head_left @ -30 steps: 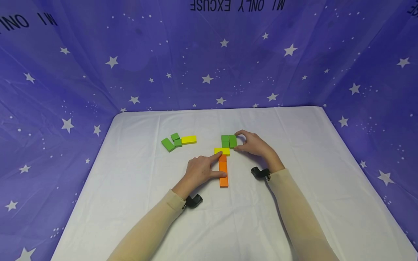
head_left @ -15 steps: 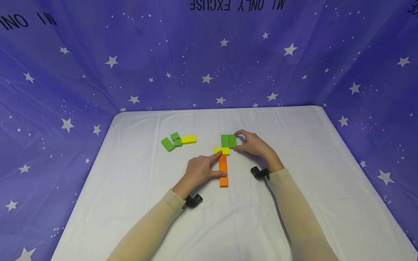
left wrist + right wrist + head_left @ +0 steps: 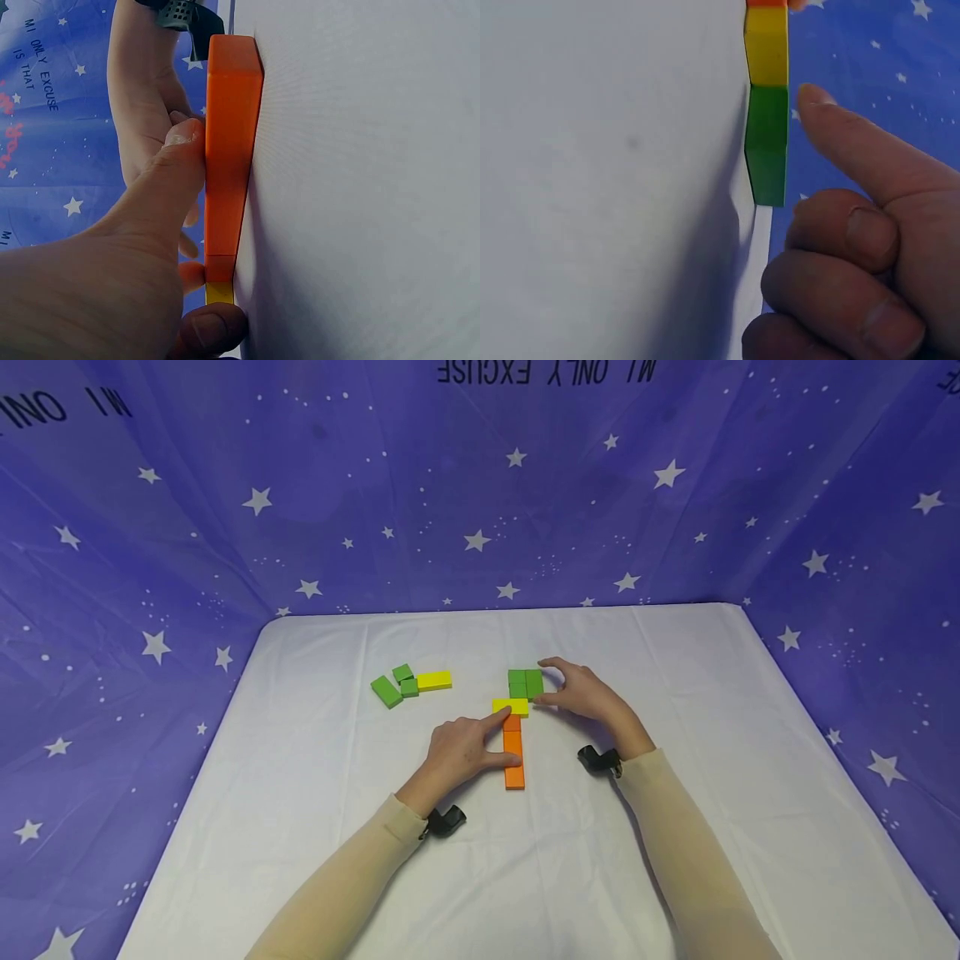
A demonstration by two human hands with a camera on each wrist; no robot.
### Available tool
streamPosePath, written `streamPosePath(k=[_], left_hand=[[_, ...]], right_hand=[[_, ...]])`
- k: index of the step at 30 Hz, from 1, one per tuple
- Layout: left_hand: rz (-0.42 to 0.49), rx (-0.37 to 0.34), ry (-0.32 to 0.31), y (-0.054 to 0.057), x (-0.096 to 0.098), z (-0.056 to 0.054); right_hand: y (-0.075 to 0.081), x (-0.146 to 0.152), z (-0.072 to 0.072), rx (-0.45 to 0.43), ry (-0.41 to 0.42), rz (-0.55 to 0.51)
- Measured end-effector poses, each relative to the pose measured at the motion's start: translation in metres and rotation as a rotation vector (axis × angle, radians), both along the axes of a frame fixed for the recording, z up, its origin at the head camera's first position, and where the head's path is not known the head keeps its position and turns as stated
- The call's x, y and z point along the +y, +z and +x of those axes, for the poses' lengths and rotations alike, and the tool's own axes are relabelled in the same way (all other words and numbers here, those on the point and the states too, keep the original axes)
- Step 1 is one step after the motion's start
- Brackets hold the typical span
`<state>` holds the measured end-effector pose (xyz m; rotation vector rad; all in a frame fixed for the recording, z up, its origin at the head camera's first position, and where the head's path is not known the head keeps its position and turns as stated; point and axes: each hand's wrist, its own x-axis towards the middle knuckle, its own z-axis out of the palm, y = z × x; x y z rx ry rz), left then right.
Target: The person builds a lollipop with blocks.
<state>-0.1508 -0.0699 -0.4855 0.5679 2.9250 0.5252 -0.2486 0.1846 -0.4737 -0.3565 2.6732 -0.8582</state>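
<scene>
In the head view, my left hand (image 3: 461,749) lies over a row of blocks, its thumb on a long orange block (image 3: 514,780) and its index finger on a yellow block (image 3: 521,707). A small orange block (image 3: 512,724) fits between those two. Beyond the yellow block are two small green blocks (image 3: 517,677) beside an oblong green block (image 3: 535,683). My right hand (image 3: 587,690) hovers at that block's right side, thumb and index finger spread. The right wrist view shows the thumb (image 3: 855,139) apart from the green block (image 3: 769,142).
Left of the row, an oblong green block (image 3: 386,692), two small green blocks (image 3: 408,687) and another yellow block (image 3: 434,681) lie on the white table (image 3: 600,877). A purple star-printed curtain (image 3: 420,485) stands around the table's back and sides.
The green blocks by my right hand have shifted very slightly left. My right thumb and index finger have come slightly away from them. My left hand stays put.
</scene>
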Motion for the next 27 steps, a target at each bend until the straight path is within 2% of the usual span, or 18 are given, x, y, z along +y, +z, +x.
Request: streamPosePath(k=[9,14,20,27], left_hand=[[-0.005,-0.012,0.005,0.001,0.000,0.000],[-0.003,-0.002,0.005,0.000,0.000,-0.001],[0.010,0.007,0.007,0.001,0.001,-0.001],[0.012,0.006,0.009,0.001,0.001,0.000]], right_hand=[[0.002,-0.010,0.022,0.042,0.062,-0.004],[-0.001,-0.018,0.036,0.057,0.091,-0.009],[-0.006,-0.027,0.051,0.081,0.093,0.094],[-0.007,-0.034,0.061,0.115,0.112,0.181]])
